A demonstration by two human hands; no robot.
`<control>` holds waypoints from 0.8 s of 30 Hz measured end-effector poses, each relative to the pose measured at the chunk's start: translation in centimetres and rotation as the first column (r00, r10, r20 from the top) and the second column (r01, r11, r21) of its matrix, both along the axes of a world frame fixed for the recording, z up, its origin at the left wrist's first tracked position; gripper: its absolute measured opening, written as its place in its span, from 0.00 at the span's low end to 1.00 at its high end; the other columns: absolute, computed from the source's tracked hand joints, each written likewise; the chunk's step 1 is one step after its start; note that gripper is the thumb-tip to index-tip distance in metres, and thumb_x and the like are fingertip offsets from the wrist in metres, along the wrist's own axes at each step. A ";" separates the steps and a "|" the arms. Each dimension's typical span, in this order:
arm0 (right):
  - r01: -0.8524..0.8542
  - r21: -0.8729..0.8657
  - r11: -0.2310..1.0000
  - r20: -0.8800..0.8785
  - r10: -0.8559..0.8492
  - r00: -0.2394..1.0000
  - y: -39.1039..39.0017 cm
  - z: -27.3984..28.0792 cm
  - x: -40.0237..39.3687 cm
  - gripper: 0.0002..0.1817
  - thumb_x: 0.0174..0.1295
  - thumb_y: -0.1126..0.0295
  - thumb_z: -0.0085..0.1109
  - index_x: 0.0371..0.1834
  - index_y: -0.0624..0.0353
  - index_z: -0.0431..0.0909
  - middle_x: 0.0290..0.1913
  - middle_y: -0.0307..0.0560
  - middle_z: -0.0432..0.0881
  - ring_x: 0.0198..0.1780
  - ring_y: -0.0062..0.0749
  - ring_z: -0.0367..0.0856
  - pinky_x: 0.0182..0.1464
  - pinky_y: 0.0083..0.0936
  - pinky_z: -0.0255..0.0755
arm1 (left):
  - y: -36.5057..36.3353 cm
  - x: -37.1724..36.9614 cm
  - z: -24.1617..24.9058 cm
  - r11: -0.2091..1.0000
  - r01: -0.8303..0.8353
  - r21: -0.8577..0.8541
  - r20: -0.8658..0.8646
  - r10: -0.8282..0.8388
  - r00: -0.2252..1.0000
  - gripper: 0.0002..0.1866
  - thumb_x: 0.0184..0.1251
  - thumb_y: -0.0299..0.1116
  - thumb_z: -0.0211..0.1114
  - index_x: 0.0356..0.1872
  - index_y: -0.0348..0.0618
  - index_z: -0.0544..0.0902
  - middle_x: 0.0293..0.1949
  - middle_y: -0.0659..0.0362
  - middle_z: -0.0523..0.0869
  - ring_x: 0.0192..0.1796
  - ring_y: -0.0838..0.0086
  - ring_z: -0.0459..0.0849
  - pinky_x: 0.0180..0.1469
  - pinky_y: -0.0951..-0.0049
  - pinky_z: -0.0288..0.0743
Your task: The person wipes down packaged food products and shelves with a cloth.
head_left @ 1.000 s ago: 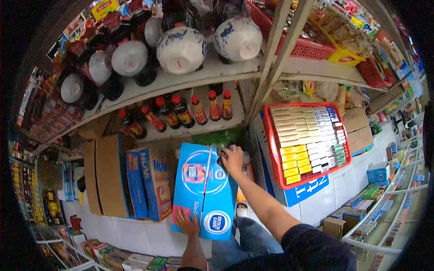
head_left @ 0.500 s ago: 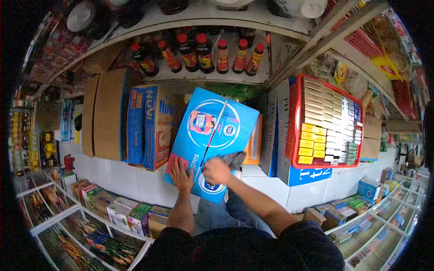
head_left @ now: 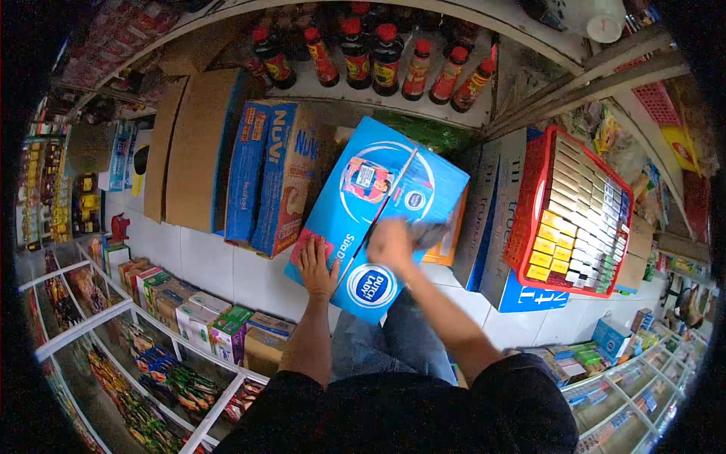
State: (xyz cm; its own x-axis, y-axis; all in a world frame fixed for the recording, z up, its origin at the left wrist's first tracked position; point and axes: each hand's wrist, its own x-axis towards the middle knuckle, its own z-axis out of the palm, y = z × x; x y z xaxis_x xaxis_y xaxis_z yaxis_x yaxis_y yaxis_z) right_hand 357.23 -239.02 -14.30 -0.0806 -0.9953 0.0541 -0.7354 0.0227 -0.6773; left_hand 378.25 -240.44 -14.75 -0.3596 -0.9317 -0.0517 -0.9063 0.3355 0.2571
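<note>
A large blue Dutch Lady carton (head_left: 333,219) lies tilted in front of me, its long middle seam facing up. My left hand (head_left: 315,266) presses flat on the carton's lower left part, fingers spread. Over the seam, right of the middle, my right hand (head_left: 392,246) is closed in a fist and smeared by motion. A dark, blurred object (head_left: 432,234) shows beside this fist; its kind cannot be made out. The seam shows as a thin line with narrow dark and red stretches.
Blue NUVI cartons (head_left: 249,174) and a brown box (head_left: 200,151) stand on the left. To the right, a red basket (head_left: 535,242) of small packs rests on white-and-blue cartons (head_left: 495,250). Red-capped bottles (head_left: 386,64) line the shelf behind. Glass-topped cases (head_left: 128,303) flank me.
My view has shifted, so the shelf and boxes sit differently. My right hand has moved up along the seam, away from the round Dutch Lady logo. My left hand stays on the carton.
</note>
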 end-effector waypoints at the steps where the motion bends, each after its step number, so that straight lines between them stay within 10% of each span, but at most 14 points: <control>1: -0.045 -0.168 0.985 0.000 0.046 0.999 2.8 -0.2 3.3 0.09 0.31 0.66 0.56 0.14 0.57 0.70 0.22 0.49 0.68 0.30 0.44 0.68 0.32 0.37 0.59 | -0.1 -0.1 0.1 1.000 -0.001 0.002 0.015 0.001 1.000 0.34 0.54 0.47 0.55 0.62 0.48 0.60 0.63 0.52 0.59 0.62 0.55 0.58 0.62 0.54 0.47; 4: -0.496 -0.271 0.825 0.115 0.540 0.834 8.8 0.8 8.6 0.11 0.33 0.62 0.59 0.19 0.56 0.74 0.28 0.45 0.68 0.34 0.41 0.69 0.39 0.36 0.64 | -0.1 0.1 -0.4 1.000 0.016 -0.012 0.005 -0.016 1.000 0.34 0.53 0.47 0.56 0.62 0.47 0.60 0.63 0.52 0.59 0.62 0.54 0.58 0.62 0.53 0.48; 8: -0.584 -0.235 0.777 0.030 0.606 0.795 7.9 -0.1 5.4 0.10 0.36 0.61 0.56 0.16 0.56 0.75 0.34 0.46 0.74 0.36 0.40 0.72 0.39 0.37 0.66 | 0.0 0.0 -0.4 1.000 0.005 0.012 -0.015 -0.005 1.000 0.34 0.53 0.47 0.56 0.62 0.47 0.60 0.63 0.52 0.59 0.61 0.53 0.59 0.61 0.53 0.49; 9: -0.595 0.159 0.788 0.014 0.601 0.799 5.6 0.5 3.9 0.10 0.37 0.62 0.55 0.13 0.57 0.75 0.28 0.46 0.75 0.34 0.40 0.74 0.36 0.37 0.67 | 0.0 0.0 -0.2 1.000 0.010 0.007 -0.006 -0.010 1.000 0.34 0.53 0.47 0.57 0.62 0.47 0.60 0.63 0.52 0.59 0.61 0.53 0.59 0.61 0.52 0.49; 10: -0.483 0.068 0.873 -0.019 0.485 0.874 3.1 1.7 0.6 0.08 0.36 0.63 0.54 0.11 0.56 0.75 0.20 0.48 0.74 0.27 0.41 0.74 0.30 0.38 0.66 | -0.2 0.0 0.0 1.000 0.015 -0.003 0.002 -0.015 1.000 0.34 0.53 0.48 0.57 0.62 0.47 0.60 0.63 0.52 0.59 0.61 0.53 0.59 0.60 0.52 0.49; 11: -0.305 0.356 0.883 -0.172 0.383 0.908 0.1 2.2 -1.9 0.10 0.31 0.61 0.56 0.11 0.55 0.77 0.16 0.50 0.73 0.23 0.43 0.73 0.27 0.39 0.66 | -0.1 -0.1 0.3 1.000 0.016 -0.001 0.000 -0.016 1.000 0.34 0.53 0.48 0.57 0.62 0.47 0.60 0.63 0.52 0.59 0.61 0.53 0.59 0.60 0.52 0.49; 12: -0.180 -0.327 0.928 -0.035 0.179 0.983 -1.8 1.9 -5.3 0.07 0.31 0.66 0.56 0.07 0.56 0.71 0.15 0.50 0.71 0.21 0.42 0.70 0.25 0.37 0.62 | 0.1 -0.4 0.6 1.000 0.005 0.029 -0.014 -0.004 1.000 0.34 0.54 0.48 0.57 0.62 0.47 0.60 0.63 0.52 0.58 0.62 0.53 0.58 0.61 0.52 0.49; 13: 0.175 0.006 0.985 -0.102 -0.174 0.980 -5.2 3.4 -10.7 0.09 0.29 0.63 0.60 0.11 0.55 0.78 0.17 0.51 0.73 0.24 0.44 0.72 0.30 0.39 0.66 | -0.3 -0.3 0.9 0.999 0.005 0.052 -0.027 -0.004 1.000 0.34 0.54 0.48 0.57 0.62 0.47 0.59 0.63 0.53 0.58 0.62 0.53 0.58 0.61 0.52 0.49; 15: 0.542 -0.318 0.778 -0.179 -0.611 0.771 -7.5 0.9 -14.4 0.11 0.37 0.64 0.59 0.20 0.60 0.76 0.30 0.51 0.74 0.37 0.47 0.69 0.39 0.37 0.64 | -0.6 -0.2 0.6 0.998 0.016 0.064 -0.016 -0.015 1.000 0.34 0.54 0.48 0.57 0.62 0.47 0.60 0.63 0.52 0.59 0.62 0.54 0.58 0.61 0.52 0.48; 24: 0.507 -0.183 0.842 -0.163 -0.535 0.829 1.3 0.9 0.6 0.10 0.46 0.67 0.59 0.29 0.60 0.73 0.35 0.53 0.69 0.40 0.48 0.65 0.42 0.39 0.59 | -0.8 0.1 0.6 0.995 0.091 0.027 -0.044 -0.090 0.995 0.33 0.54 0.49 0.56 0.60 0.45 0.61 0.62 0.50 0.59 0.63 0.57 0.57 0.62 0.54 0.46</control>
